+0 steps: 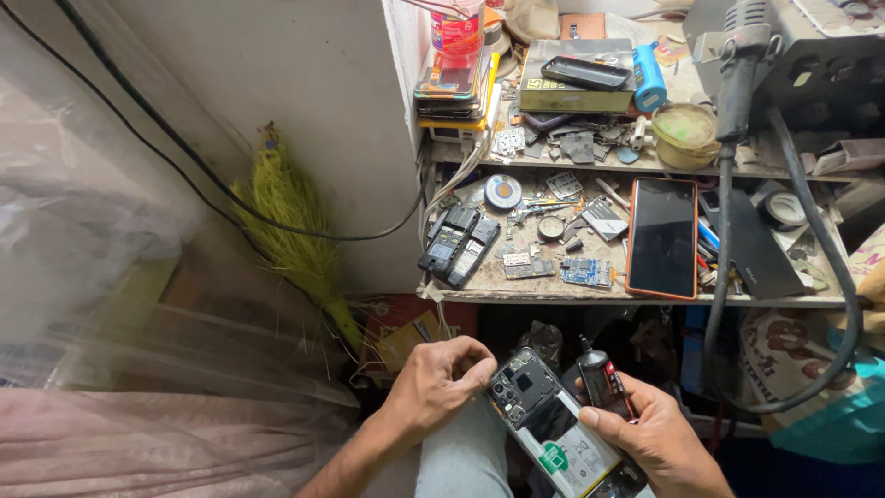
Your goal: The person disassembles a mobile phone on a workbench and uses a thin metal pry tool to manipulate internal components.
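Opened phone (553,420), back cover off, lay over my lap under both hands; a white battery with a round green label (553,457) showed inside it. Left hand (438,383) pinched the phone's top corner, fingertips pressed together. Right hand (650,433) cradled the phone and clamped a small dark tool with a red panel (604,383) under the thumb. On the shelf (553,293) above lay an orange-edged phone (662,238); higher up, a blue cylinder (648,78) beside a flat yellowish box (572,92).

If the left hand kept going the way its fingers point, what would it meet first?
The left hand points right, its fingers already at the opened phone; the phone's camera end is first in line.
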